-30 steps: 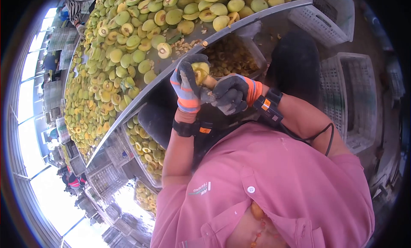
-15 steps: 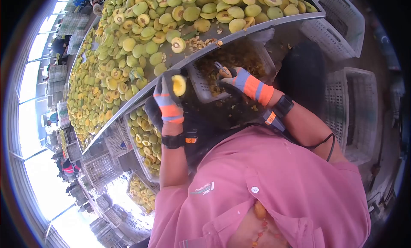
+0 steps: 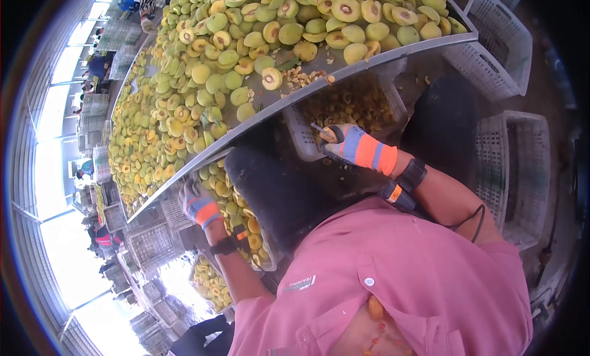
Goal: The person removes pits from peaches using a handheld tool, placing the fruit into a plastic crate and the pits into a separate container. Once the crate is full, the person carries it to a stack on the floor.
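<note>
My right hand (image 3: 351,145), in a grey and orange glove, is closed round a small pitting tool (image 3: 321,130) with a metal tip, above a crate of pits and scraps (image 3: 301,132). My left hand (image 3: 198,205), gloved alike and blurred, is over the edge of a crate of cut fruit (image 3: 269,258), just below the table's metal rim (image 3: 246,124). Its fingers are smeared, and no fruit shows in it. Halved green-yellow fruit (image 3: 345,9) is heaped on the table, with loose pits (image 3: 301,77) near the rim.
White crates stand at the right (image 3: 519,172) and upper right (image 3: 485,67). More crates (image 3: 147,245) are at the left, near another crate of fruit (image 3: 209,285). My dark-clad knees are under the table edge. Another person's hand (image 3: 147,25) shows at the upper left.
My left hand has moved left and down from the table's rim to the fruit crate, and the yellow fruit half it held no longer shows. My right hand remains over the scrap crate.
</note>
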### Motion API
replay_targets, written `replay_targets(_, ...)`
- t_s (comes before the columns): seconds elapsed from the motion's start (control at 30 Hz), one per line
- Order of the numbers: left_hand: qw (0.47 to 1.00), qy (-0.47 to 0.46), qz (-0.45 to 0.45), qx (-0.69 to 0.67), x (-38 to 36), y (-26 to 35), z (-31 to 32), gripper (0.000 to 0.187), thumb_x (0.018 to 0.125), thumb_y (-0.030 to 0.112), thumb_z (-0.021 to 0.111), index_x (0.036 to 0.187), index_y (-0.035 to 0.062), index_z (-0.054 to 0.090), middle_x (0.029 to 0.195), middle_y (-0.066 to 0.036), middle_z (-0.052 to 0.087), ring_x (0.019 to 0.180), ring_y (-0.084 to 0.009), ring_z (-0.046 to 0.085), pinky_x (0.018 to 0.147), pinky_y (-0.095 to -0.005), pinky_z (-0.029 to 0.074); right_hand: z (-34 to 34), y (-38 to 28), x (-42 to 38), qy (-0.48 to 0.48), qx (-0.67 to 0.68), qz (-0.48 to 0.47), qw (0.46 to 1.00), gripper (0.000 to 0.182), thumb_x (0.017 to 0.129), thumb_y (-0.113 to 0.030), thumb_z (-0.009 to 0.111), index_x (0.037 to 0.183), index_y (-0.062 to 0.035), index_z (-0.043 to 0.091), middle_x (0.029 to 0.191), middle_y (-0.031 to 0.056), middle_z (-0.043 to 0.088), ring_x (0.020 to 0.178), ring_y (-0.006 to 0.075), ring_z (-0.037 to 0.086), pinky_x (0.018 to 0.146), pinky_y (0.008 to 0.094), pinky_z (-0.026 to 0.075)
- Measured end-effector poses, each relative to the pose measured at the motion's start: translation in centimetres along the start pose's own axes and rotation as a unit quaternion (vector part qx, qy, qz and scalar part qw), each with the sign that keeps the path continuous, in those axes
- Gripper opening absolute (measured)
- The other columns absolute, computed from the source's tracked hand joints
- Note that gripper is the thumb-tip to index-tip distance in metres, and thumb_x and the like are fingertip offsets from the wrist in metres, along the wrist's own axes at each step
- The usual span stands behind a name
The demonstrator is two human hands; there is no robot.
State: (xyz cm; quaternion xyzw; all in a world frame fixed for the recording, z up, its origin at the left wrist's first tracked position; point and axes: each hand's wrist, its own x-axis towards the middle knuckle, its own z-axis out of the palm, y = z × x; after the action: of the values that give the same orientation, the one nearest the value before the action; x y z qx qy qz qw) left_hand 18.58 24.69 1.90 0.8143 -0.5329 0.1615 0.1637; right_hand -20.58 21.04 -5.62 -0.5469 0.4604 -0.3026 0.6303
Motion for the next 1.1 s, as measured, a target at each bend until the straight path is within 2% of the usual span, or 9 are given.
replay_targets(0.17, 0.957, -0.143, 0.109, -0.226, 5.9, 17.5, 5.2, 0.029, 0.086, 0.028, 0.062, 0.104, 0.0059, 0.067, 0.1, -0.014, 0.068, 0.096, -0.0303, 0.063, 0.085, -0.0368, 0.048, -1.0, -0.5, -0.1, 0.011, -0.014, 0.022, 1.0, 0.023, 0.08, -0.021, 0.061, 0.094, -0.0032, 0.063, 0.068, 0.0085, 0.063, 0.055, 0.0163, 0.06, 0.053, 0.0309, 0.048)
replay_targets(0.33, 0.942, -0.31, 0.113, -0.055, 8.2, 26.4, 9.6, 0.051, 0.081, 0.037, 0.067, 0.116, -0.0003, 0.058, 0.115, -0.02, 0.062, 0.102, -0.0358, 0.061, 0.088, -0.039, 0.046, -2.1, -1.0, -0.3, 0.027, 0.0, 0.002, 1.0, 0.023, 0.081, -0.018, 0.058, 0.098, -0.0034, 0.061, 0.069, 0.0096, 0.064, 0.054, 0.0169, 0.062, 0.052, 0.0307, 0.049)
replay_targets(0.43, 0.897, -0.267, 0.121, -0.33, 7.8, 25.3, 14.8, 0.052, 0.077, 0.025, 0.073, 0.116, -0.0029, 0.054, 0.115, -0.019, 0.062, 0.098, -0.0324, 0.062, 0.087, -0.0372, 0.047, -2.5, -1.2, -0.4, 0.033, -0.03, 0.0, 0.999, 0.021, 0.081, -0.018, 0.058, 0.097, -0.004, 0.062, 0.073, 0.0096, 0.064, 0.062, 0.0188, 0.062, 0.059, 0.0314, 0.049)
replay_targets(0.57, 0.855, -0.142, 0.052, -0.497, 5.8, 26.8, 11.4, 0.048, 0.073, 0.006, 0.075, 0.113, 0.0, 0.048, 0.103, -0.013, 0.062, 0.088, -0.0206, 0.061, 0.079, -0.0311, 0.049, -2.8, -2.5, -0.6, 0.031, -0.021, 0.005, 0.999, 0.021, 0.081, -0.018, 0.059, 0.097, -0.0042, 0.062, 0.074, 0.0092, 0.063, 0.066, 0.0202, 0.06, 0.063, 0.0328, 0.048)
replay_targets(0.7, 0.709, -0.257, 0.007, -0.657, 4.5, 26.4, 6.3, 0.037, 0.079, 0.006, 0.071, 0.109, 0.0031, 0.051, 0.099, -0.005, 0.057, 0.083, -0.0113, 0.056, 0.073, -0.026, 0.049, -2.6, -3.0, -0.6, 0.073, 0.075, -0.041, 0.994, 0.021, 0.082, -0.015, 0.063, 0.098, -0.0034, 0.062, 0.077, 0.0077, 0.063, 0.068, 0.0159, 0.057, 0.065, 0.0307, 0.047)
replay_targets(0.8, 0.724, -0.34, 0.073, -0.595, 2.7, 25.0, 5.4, 0.026, 0.085, 0.004, 0.064, 0.108, 0.0097, 0.053, 0.1, -0.002, 0.057, 0.081, -0.0093, 0.057, 0.06, -0.0223, 0.047, -2.6, -4.0, -0.8, 0.083, 0.114, -0.052, 0.989, 0.02, 0.082, -0.014, 0.064, 0.098, -0.0025, 0.062, 0.079, 0.005, 0.063, 0.071, 0.0119, 0.055, 0.067, 0.0291, 0.047)
replay_targets(0.83, 0.655, -0.36, -0.034, -0.664, 1.1, 25.3, 4.5, 0.019, 0.083, 0.001, 0.062, 0.1, 0.0096, 0.059, 0.1, -0.006, 0.057, 0.084, -0.0171, 0.059, 0.062, -0.0271, 0.049, -2.3, -3.5, -0.5, 0.08, 0.169, -0.08, 0.979, 0.019, 0.082, -0.012, 0.065, 0.098, -0.002, 0.062, 0.08, 0.0028, 0.063, 0.072, 0.0096, 0.054, 0.068, 0.0281, 0.047)
replay_targets(0.9, 0.717, -0.279, 0.14, -0.624, -1.3, 25.4, 4.9, 0.019, 0.078, -0.002, 0.063, 0.093, 0.0084, 0.062, 0.1, -0.011, 0.058, 0.085, -0.0242, 0.06, 0.064, -0.0316, 0.051, -1.8, -3.2, 0.3, 0.074, 0.2, -0.097, 0.972, 0.019, 0.083, -0.012, 0.065, 0.099, -0.002, 0.062, 0.082, 0.0028, 0.064, 0.073, 0.0095, 0.055, 0.069, 0.0276, 0.047)
replay_targets(1.1, 0.741, -0.254, 0.164, -0.6, -4.2, 25.6, 3.8, 0.026, 0.067, -0.005, 0.066, 0.091, 0.0046, 0.061, 0.104, -0.019, 0.058, 0.091, -0.0362, 0.06, 0.072, -0.0389, 0.053, -1.5, -2.0, 0.7, 0.108, 0.137, -0.104, 0.979, 0.021, 0.081, -0.013, 0.065, 0.098, -0.0013, 0.064, 0.087, 0.0101, 0.068, 0.076, 0.019, 0.061, 0.072, 0.0317, 0.048)
